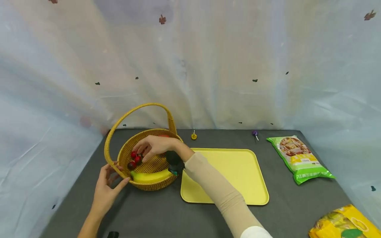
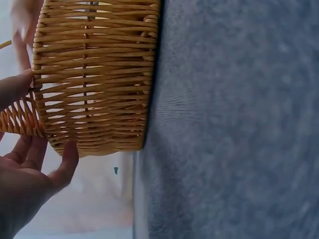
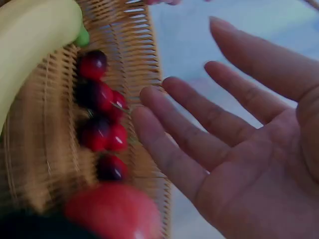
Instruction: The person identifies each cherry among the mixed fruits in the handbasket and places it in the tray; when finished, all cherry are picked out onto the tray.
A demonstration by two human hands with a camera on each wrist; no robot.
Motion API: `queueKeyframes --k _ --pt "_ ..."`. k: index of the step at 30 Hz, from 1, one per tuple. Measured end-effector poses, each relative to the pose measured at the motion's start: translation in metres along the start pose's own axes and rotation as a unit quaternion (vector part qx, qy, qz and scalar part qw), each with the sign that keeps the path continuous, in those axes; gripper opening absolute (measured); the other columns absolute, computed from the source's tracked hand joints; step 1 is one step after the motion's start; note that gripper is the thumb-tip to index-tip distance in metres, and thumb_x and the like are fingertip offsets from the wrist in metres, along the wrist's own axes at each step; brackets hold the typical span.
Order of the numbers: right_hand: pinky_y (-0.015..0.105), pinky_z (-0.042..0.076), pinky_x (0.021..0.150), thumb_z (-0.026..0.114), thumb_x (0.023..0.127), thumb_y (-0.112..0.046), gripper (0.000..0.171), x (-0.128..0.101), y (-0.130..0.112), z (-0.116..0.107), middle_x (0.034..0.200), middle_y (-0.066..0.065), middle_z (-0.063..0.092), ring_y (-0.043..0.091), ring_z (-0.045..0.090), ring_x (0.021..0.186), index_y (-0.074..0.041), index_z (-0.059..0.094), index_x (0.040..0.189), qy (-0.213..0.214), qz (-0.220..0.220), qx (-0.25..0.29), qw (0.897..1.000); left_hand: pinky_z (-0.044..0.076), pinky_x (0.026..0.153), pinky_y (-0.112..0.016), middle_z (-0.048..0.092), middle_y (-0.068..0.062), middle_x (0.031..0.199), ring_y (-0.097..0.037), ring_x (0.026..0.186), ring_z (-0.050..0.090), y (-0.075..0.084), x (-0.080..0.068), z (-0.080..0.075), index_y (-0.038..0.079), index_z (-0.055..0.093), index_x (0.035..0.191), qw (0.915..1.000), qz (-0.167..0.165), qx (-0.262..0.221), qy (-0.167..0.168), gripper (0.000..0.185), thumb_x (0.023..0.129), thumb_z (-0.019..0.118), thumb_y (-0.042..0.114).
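Observation:
A woven basket (image 1: 153,187) with a tall arched handle stands on the left of the table. My left hand (image 1: 104,190) grips its rim by the foot of the handle, thumb on the outer wall. In the left wrist view the fingers of the left hand (image 2: 37,172) lie around that rim. My right hand (image 1: 157,145) reaches over the basket, fingers loosely bent beside the dark red cherries (image 1: 138,160). The right wrist view shows the right hand's palm (image 3: 239,164) holding nothing. A banana (image 1: 150,177) and a red fruit (image 3: 117,211) also lie inside the basket.
Right of the basket lies a yellow tray (image 1: 235,175), partly under my right forearm. Behind it are a yellow lollipop (image 1: 194,136) and a purple lollipop (image 1: 255,133). A green food bag (image 1: 300,158) and a yellow bag (image 1: 346,223) lie at the right.

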State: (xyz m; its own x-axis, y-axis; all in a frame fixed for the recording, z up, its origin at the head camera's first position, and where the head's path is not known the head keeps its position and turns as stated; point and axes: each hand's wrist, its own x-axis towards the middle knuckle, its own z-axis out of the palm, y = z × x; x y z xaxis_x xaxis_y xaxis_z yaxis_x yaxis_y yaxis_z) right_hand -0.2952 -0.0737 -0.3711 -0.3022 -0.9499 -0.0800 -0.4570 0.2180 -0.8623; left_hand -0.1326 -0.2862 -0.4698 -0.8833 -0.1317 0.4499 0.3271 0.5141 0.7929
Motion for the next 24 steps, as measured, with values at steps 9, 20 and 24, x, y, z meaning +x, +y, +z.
queueKeyframes --k 9,20,24 --pt "0.021 0.056 0.083 0.073 0.091 -0.006 0.061 0.049 0.011 0.022 0.144 0.012 0.053 0.023 0.057 0.124 -0.004 0.048 0.147 0.004 0.063 0.061 0.996 0.047 0.092 -0.01 0.052 -0.007 0.121 -0.008 0.117 0.051 0.001 -0.004 0.004 0.0 0.04 0.144 0.9992 -0.016 -0.033 0.016 0.077 0.078 0.076 -0.016" --pt "0.021 0.056 0.085 0.071 0.091 -0.003 0.059 0.064 0.025 0.033 0.136 0.011 0.06 0.016 0.062 0.114 -0.002 0.049 0.146 -0.036 0.074 0.07 0.994 0.046 0.094 -0.01 0.051 -0.014 0.125 -0.012 0.12 0.05 -0.001 -0.005 0.006 -0.003 0.04 0.144 0.9993 0.006 -0.032 0.018 0.073 0.081 0.074 -0.016" --pt "0.019 0.056 0.082 0.072 0.09 0.0 0.058 0.068 0.025 0.038 0.13 0.011 0.063 0.016 0.063 0.11 -0.001 0.05 0.144 -0.041 0.082 0.077 0.993 0.047 0.093 -0.012 0.051 -0.015 0.125 -0.009 0.119 0.049 0.0 -0.006 0.005 -0.001 0.041 0.144 0.9995 -0.014 -0.02 0.019 0.071 0.083 0.074 -0.013"
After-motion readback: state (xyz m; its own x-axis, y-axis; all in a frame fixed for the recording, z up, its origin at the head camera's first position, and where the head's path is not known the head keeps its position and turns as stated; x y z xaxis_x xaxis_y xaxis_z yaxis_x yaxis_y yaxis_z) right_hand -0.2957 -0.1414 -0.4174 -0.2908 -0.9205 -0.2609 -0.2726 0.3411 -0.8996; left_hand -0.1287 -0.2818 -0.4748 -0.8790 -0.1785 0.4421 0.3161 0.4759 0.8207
